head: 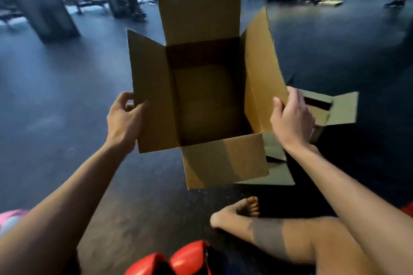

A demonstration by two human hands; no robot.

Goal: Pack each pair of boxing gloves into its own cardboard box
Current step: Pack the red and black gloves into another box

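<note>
I hold an open brown cardboard box (263,69) up in front of me, all its flaps spread and its inside empty. My left hand (125,116) grips the left flap near its lower edge. My right hand (292,118) grips the right flap. A pair of red boxing gloves (178,261) lies at the bottom edge of the view, close to my body. Something pink, perhaps another glove (11,216), shows at the far left edge, mostly hidden by my left arm.
A second cardboard box (335,107) with open flaps lies on the dark gym floor behind my right hand. My bare leg and foot (237,210) stretch across the floor below the box. Gym machines and pillars stand at the back; a person's foot shows far right.
</note>
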